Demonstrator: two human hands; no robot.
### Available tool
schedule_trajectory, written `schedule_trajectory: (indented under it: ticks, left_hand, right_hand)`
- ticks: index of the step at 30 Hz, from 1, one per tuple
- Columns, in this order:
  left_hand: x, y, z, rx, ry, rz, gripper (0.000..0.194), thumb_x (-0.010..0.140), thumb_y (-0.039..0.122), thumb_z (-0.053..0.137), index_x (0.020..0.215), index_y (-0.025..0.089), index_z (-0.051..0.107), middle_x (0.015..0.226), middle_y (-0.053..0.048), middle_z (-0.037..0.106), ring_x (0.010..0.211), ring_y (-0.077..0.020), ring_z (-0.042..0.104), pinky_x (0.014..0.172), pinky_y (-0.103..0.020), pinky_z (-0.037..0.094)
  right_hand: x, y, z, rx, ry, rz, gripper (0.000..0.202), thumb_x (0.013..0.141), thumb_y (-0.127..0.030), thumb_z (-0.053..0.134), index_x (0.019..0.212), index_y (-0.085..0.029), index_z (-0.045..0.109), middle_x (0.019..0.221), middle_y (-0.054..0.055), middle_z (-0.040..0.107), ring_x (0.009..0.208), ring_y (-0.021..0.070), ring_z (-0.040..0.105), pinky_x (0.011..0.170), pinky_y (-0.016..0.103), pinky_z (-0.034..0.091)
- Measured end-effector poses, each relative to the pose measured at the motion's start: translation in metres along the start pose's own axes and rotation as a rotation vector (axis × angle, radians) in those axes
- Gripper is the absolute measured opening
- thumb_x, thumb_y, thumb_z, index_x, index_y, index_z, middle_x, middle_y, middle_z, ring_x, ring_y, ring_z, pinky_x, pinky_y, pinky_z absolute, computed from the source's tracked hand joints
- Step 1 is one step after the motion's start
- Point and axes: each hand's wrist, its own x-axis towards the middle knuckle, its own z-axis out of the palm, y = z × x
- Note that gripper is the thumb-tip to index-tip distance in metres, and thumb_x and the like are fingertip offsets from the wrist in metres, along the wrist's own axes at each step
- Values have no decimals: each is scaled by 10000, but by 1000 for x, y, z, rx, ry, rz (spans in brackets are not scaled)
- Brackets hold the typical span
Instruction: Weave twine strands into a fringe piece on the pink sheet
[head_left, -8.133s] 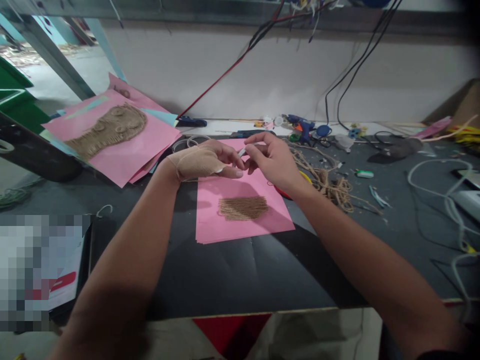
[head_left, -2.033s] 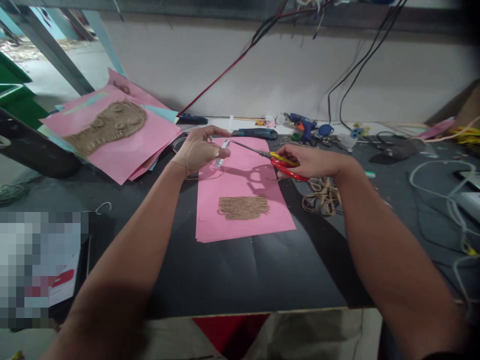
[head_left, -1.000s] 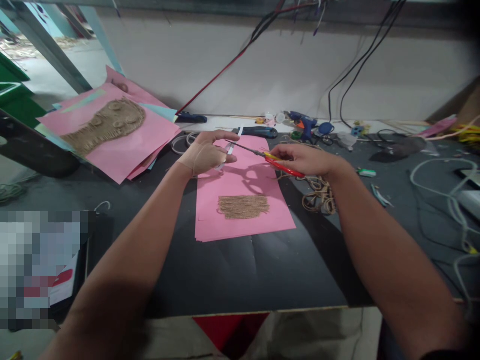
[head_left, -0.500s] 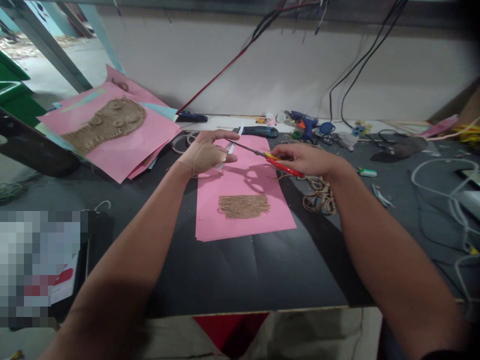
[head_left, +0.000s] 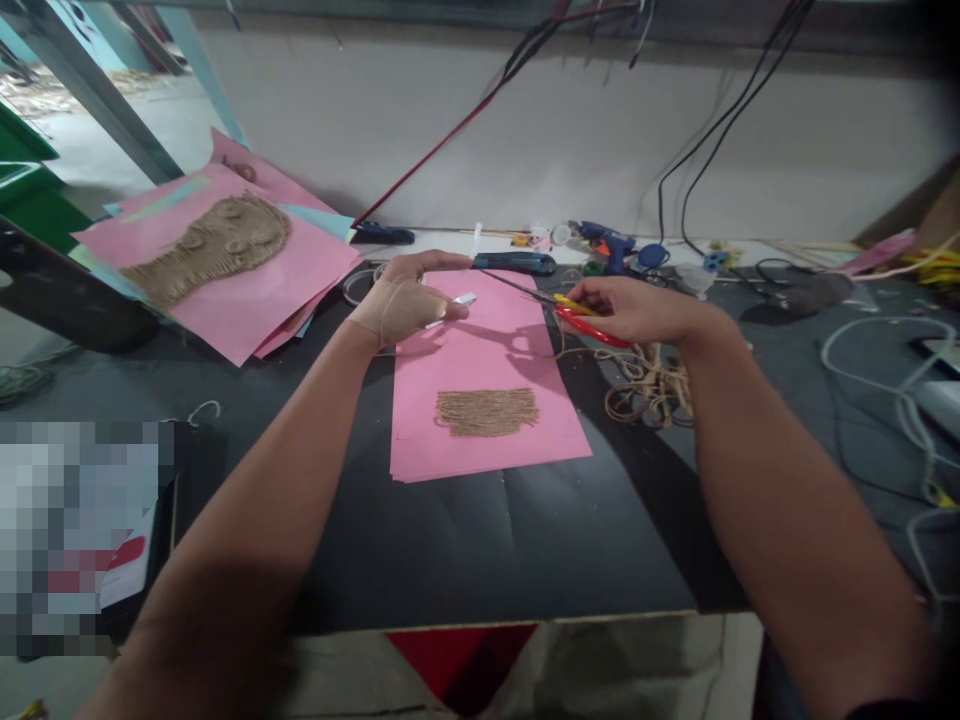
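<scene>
My left hand [head_left: 409,298] is held over the top left of a pink sheet [head_left: 487,350]. Its fingers are bent round a narrow white strip [head_left: 465,299], which shows by the thumb; another white bit stands up at the index fingertip. A thin strand runs across the back of this hand. In my right hand [head_left: 637,308] are scissors [head_left: 577,318] with red and yellow handles, their blades pointing left toward the left fingertips. Below on the sheet lies a rectangular patch of brown twine rows [head_left: 487,412]. A tangle of loose twine [head_left: 649,390] rests beneath my right hand.
Pink sheets with a twine shape [head_left: 217,245] are stacked at the left. A blue-black cutter [head_left: 517,263] and a blue glue gun [head_left: 616,248] lie along the back. Cables [head_left: 892,350] and scraps cover the right side. The table's front edge [head_left: 510,622] is near me.
My right hand has drawn the scissors to the right, away from my left fingers. My left hand has shifted only slightly. The pink sheet and its twine patch stay put.
</scene>
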Motion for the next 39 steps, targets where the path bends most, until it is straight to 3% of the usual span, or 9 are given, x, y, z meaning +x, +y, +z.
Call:
schedule_trajectory:
  ticks: [6,10,15,21,25,30,32,36,39]
  left_hand:
    - [0,2,4,16,-84,21,566,698,177,788,1255,177,685,679,17,671,693,-157,617,754,-318,518]
    - [-3,3,8,13,-220,-24,571,737,222,773,1297,199,663,740,-15,725,690,-177,667,690,-312,530]
    - [-6,11,8,7,-262,-15,529,724,216,775,1248,196,700,1095,-87,754,852,-205,732,766,-312,558]
    - [-7,16,12,-26,-291,-18,505,711,178,782,1212,178,721,1155,-96,748,919,-218,733,797,-326,571]
    - [-5,13,14,-10,-300,20,474,707,192,778,1179,178,736,1183,-97,744,936,-211,730,797,-311,577]
    - [-1,0,16,-32,-286,55,465,670,192,755,1133,147,738,1240,-126,721,898,-197,729,770,-295,574]
    - [0,-7,18,-57,-275,13,457,654,180,732,1109,132,735,1142,-131,751,860,-195,730,727,-284,567]
    - [2,-20,22,-9,-288,-54,424,620,200,723,1036,118,745,797,-75,755,729,-180,694,642,-271,535]
    - [4,-29,22,8,-292,-27,397,617,204,714,1002,116,750,782,-63,747,714,-164,676,641,-264,529]
  right_hand:
    - [13,15,4,-363,104,261,429,830,-566,641,1005,-176,683,917,141,733,824,303,677,688,397,498]
    - [14,14,5,-372,162,282,360,813,-477,689,982,-161,718,954,154,741,891,321,690,770,440,527]
    - [15,-20,17,28,303,35,274,847,-422,686,974,-188,751,949,112,752,878,261,690,791,406,554]
    - [28,-55,55,624,299,-96,265,820,-432,762,898,-186,704,792,59,694,693,165,629,632,320,546]
    - [34,-54,66,682,374,-89,339,769,-471,819,767,-182,643,663,25,630,613,132,576,560,286,495]
    - [36,-53,65,702,482,-121,365,767,-491,821,753,-203,596,720,31,665,671,144,610,568,279,506]
    - [33,-56,64,742,432,-122,371,758,-489,827,749,-202,592,706,29,664,683,151,626,576,279,512]
    - [26,-67,69,764,65,-178,314,754,-418,837,759,-187,625,690,32,684,636,138,618,603,283,507]
    - [25,-75,82,754,-73,-143,242,754,-338,821,783,-180,639,715,17,682,615,118,594,575,261,474]
